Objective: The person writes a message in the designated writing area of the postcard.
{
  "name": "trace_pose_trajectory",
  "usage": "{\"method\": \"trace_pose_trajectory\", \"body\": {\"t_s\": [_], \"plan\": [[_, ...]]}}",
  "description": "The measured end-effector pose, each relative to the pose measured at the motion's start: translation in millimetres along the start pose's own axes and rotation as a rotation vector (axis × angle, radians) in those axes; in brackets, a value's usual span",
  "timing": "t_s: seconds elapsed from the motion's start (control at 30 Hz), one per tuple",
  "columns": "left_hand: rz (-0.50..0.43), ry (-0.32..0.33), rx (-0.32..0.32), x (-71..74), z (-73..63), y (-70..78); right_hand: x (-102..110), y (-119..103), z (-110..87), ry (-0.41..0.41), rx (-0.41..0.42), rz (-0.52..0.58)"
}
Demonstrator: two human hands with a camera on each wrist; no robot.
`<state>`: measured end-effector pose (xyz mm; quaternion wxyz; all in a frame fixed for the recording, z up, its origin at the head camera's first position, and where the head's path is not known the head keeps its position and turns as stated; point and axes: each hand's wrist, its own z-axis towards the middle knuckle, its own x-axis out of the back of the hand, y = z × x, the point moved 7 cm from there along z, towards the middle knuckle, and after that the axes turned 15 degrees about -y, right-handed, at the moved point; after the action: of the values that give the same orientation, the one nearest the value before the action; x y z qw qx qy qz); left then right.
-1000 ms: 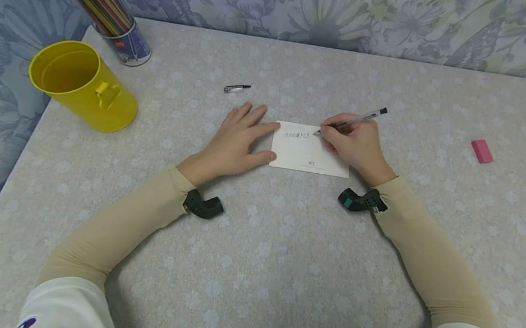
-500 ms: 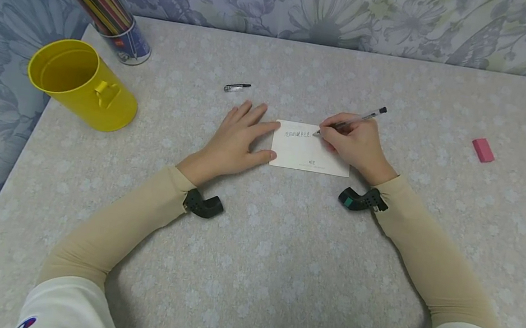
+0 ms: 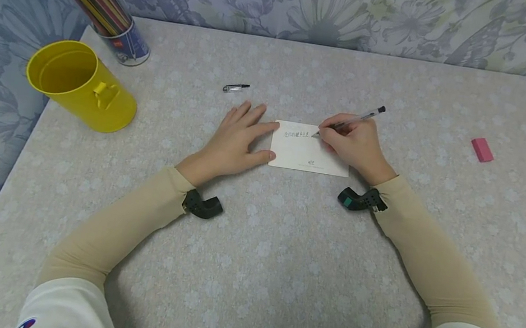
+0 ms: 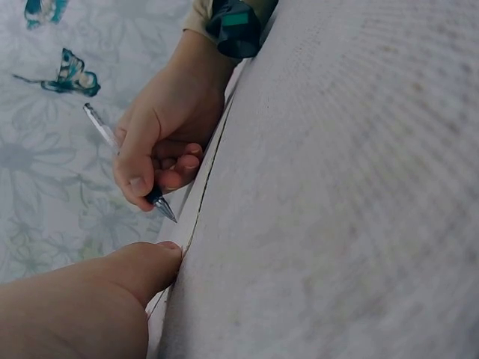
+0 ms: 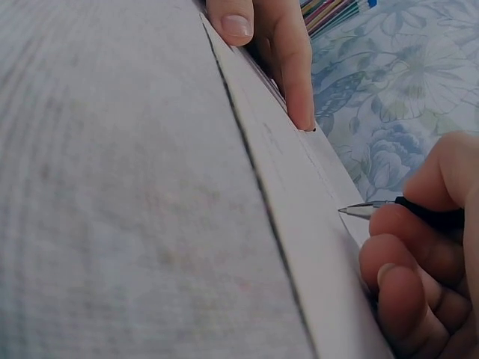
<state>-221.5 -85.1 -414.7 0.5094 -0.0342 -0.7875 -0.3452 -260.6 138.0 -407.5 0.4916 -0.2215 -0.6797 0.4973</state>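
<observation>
A small white card (image 3: 295, 153) lies flat on the table, with a line of handwriting near its top and a small printed mark at the bottom. My left hand (image 3: 230, 145) rests on the table with fingers spread; its thumb and index fingertip touch the card's left edge. Between thumb and fingers, my right hand (image 3: 355, 145) pinches a clear pen (image 3: 369, 114) with a black end. The pen's metal tip (image 5: 357, 210) is at the card's surface, just right of the writing. In the left wrist view the right hand's other fingers (image 4: 179, 166) are curled beneath the pen.
A pen cap (image 3: 235, 88) lies beyond the left hand. At the left stand a yellow cup (image 3: 108, 107) and a blue-lidded tube of pencils (image 3: 130, 45). A pink eraser (image 3: 482, 150) lies at the right. Floral-patterned walls (image 3: 327, 9) border the table's back and left side.
Both hands keep nearly the same places, the left still on the card's edge and the right still holding the pen at the end of the writing. Only a very slight view shift shows.
</observation>
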Motion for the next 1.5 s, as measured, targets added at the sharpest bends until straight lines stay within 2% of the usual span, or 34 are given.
{"method": "trace_pose_trajectory", "body": {"t_s": [0.2,0.37,0.77,0.97,1.5], "plan": [[0.003,-0.004,0.005,-0.7,0.4,-0.6,2.2,2.8,-0.5,0.042,-0.028,-0.016],[0.008,-0.007,0.007,-1.3,1.0,-1.6,2.1,3.5,-0.4,0.044,-0.044,-0.024],[0.020,-0.004,0.007,-0.8,-0.2,-2.8,-0.5,-0.5,-1.8,0.042,-0.020,-0.034],[0.019,-0.009,0.005,-1.1,-0.9,-2.8,-2.2,0.1,-1.9,0.028,-0.039,-0.026],[0.022,-0.014,-0.002,-1.7,-2.5,-3.4,-3.6,0.3,-3.0,0.058,-0.024,-0.055]]}}
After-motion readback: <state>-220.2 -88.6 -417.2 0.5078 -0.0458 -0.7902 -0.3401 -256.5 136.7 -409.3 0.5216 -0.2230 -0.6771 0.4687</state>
